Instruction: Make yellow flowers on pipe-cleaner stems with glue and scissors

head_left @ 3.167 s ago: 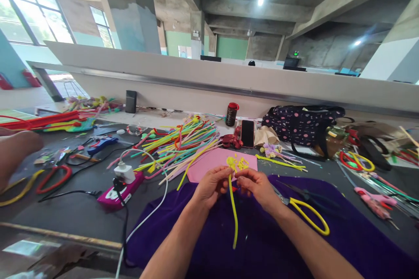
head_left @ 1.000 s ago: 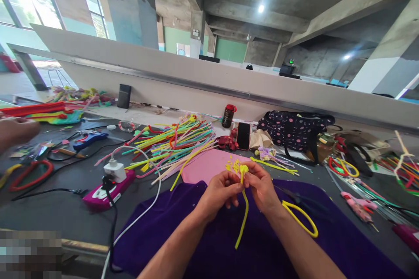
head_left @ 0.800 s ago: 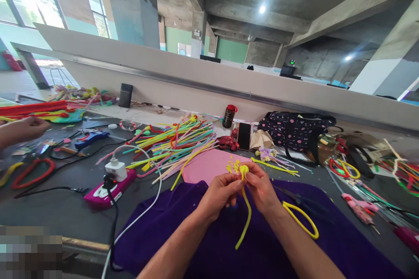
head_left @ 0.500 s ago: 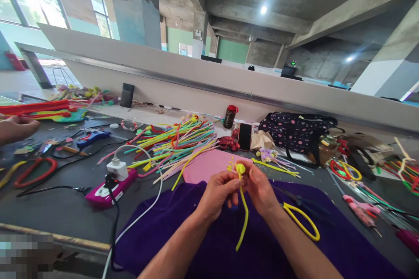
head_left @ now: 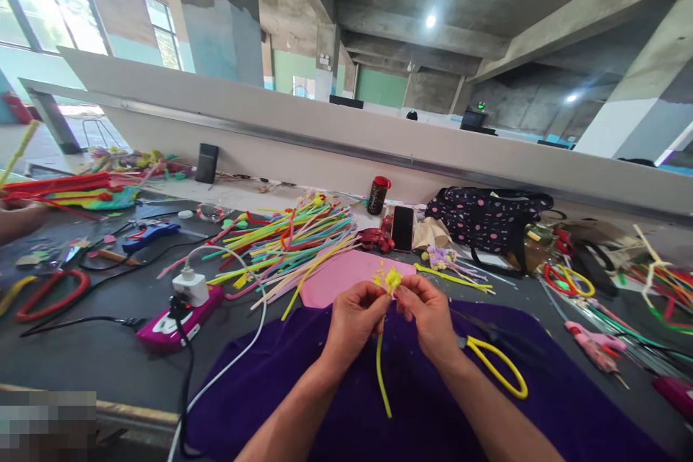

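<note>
A yellow pipe-cleaner flower (head_left: 393, 279) is held upright between my two hands, its stem (head_left: 382, 375) hanging down over the purple cloth (head_left: 281, 382). My left hand (head_left: 354, 317) pinches it just below the bloom, thumb against fingers. From the other side, my right hand (head_left: 427, 314) closes its fingertips on the base of the same flower. Behind the bloom lies a pink sheet (head_left: 336, 274) with small yellow bits near it. Yellow-handled scissors (head_left: 498, 367) rest on the cloth beside my right forearm.
A heap of coloured pipe cleaners (head_left: 297, 238) spreads behind my left hand. A purple power strip (head_left: 181, 317) with cables stands left. Farther back are a phone (head_left: 403, 229), a bottle (head_left: 378, 196) and a dotted bag (head_left: 471, 224). Another person's hand (head_left: 22, 220) shows at the left edge.
The flower has shifted slightly left and its stem now hangs the other way. My right hand has turned, bringing its fingertips to the flower's base. A yellow strip has appeared above the other person's hand.
</note>
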`<state>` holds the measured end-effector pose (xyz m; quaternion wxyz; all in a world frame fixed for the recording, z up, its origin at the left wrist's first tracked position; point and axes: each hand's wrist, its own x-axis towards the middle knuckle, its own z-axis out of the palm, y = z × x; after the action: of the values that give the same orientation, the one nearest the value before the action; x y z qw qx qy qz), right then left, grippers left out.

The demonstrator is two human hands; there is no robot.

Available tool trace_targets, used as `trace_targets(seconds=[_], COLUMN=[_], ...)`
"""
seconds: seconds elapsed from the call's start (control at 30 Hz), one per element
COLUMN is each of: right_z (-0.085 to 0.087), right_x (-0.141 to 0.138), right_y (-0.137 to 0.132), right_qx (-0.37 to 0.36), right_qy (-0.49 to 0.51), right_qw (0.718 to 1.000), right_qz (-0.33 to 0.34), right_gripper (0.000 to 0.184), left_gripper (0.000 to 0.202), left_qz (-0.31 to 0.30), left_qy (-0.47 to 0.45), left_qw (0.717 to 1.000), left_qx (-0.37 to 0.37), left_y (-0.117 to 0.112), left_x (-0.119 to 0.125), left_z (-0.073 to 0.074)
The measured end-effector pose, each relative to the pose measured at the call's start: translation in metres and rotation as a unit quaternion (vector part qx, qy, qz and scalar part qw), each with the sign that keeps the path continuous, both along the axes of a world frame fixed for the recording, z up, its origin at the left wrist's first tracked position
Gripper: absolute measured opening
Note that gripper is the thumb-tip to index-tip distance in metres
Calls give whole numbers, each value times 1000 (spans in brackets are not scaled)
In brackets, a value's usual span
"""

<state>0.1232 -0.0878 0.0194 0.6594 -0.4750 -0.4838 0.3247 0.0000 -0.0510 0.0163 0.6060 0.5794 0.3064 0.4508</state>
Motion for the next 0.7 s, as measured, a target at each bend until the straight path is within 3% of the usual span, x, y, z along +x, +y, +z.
trace_targets(seconds=[0.5, 0.7], right_z=[2, 6], right_x=[4, 14], right_y=[0, -6], right_qx=[-16, 48], right_qy=[-25, -105], right_qw=[999, 991], right_qz=[11, -64], right_gripper=[13, 12], left_gripper=[20, 17], left_qz=[6, -45], left_qy=[15, -44], left_qw=[1000, 996], left_qx=[2, -63], left_y=[2, 4], left_x=[0, -3], left_z=[1, 4])
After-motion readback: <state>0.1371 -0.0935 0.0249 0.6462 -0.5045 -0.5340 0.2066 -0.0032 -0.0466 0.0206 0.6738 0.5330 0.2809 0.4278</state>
